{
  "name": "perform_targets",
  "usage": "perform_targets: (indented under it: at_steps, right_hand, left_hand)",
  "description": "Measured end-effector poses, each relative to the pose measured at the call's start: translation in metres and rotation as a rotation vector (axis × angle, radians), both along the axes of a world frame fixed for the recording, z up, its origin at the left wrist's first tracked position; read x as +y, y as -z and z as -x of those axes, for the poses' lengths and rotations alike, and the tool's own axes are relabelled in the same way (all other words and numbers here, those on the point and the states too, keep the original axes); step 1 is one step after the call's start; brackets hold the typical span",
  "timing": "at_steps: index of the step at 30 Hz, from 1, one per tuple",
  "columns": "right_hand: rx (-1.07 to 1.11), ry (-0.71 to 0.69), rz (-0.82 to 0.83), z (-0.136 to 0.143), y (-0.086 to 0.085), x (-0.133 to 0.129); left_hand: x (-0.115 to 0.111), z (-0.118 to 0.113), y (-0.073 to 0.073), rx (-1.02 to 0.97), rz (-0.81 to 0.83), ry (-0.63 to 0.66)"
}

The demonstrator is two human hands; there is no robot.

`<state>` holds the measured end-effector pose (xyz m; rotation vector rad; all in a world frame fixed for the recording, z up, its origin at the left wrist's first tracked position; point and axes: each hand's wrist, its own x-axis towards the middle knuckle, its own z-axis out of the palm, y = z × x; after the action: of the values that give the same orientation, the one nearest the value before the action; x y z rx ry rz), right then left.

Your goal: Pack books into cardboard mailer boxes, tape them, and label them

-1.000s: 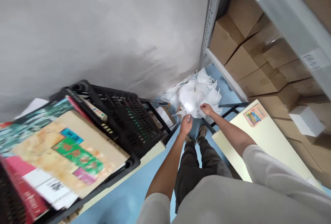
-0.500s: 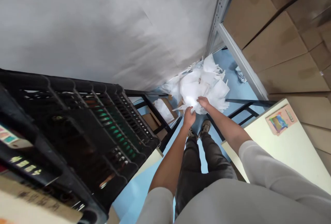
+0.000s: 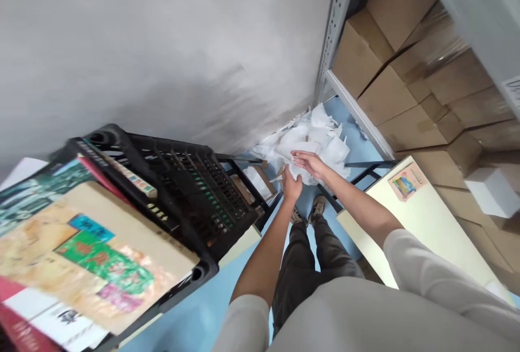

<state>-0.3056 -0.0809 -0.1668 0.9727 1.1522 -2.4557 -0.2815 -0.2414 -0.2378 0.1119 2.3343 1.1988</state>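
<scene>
My left hand (image 3: pixel 291 185) is open, thumb apart from the fingers, at the near edge of a heap of thin white sheets (image 3: pixel 327 141). My right hand (image 3: pixel 310 164) is also open, its fingers stretched out to the left above the same heap. The hands are close together with a small gap between them, and I see nothing held in either. The sheets look crumpled and overlap loosely on the blue floor against the wall. Whether my fingertips touch the top sheets, I cannot tell.
A black plastic crate (image 3: pixel 203 189) with books and a colourful book cover (image 3: pixel 101 254) stands at left. Cardboard boxes (image 3: pixel 414 124) fill a grey metal rack (image 3: pixel 359 111) at right. Pale yellow tabletop (image 3: pixel 430 211) lies by my right arm. Black frame bars (image 3: pixel 247 178) stand near the heap.
Both hands were closed at the sheets' near edge; now their fingers are spread and the right hand reaches further left. The view has shifted, showing more of the crate and boxes.
</scene>
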Motion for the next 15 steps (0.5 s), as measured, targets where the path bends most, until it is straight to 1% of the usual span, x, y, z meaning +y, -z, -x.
perform_targets:
  at_steps: [3,6,8,11,15]
  right_hand:
    - [0.069,0.017,0.046,0.004,-0.034,0.004]
    - [0.107,0.079,0.018,0.000,-0.067,0.014]
    - [0.125,0.137,-0.013,-0.009,-0.090,0.022]
    - [0.155,0.232,-0.072,-0.035,-0.123,0.035]
    - [0.190,0.354,-0.190,-0.089,-0.164,0.043]
  left_hand:
    - [0.009,0.004,-0.025,0.018,-0.002,-0.061]
    - [0.018,0.005,-0.053,0.112,0.011,-0.083]
    - [0.026,0.006,-0.073,0.187,0.018,-0.068]
    - [0.039,0.003,-0.108,0.277,0.017,0.006]
    - [0.054,-0.007,-0.155,0.348,0.031,0.168]
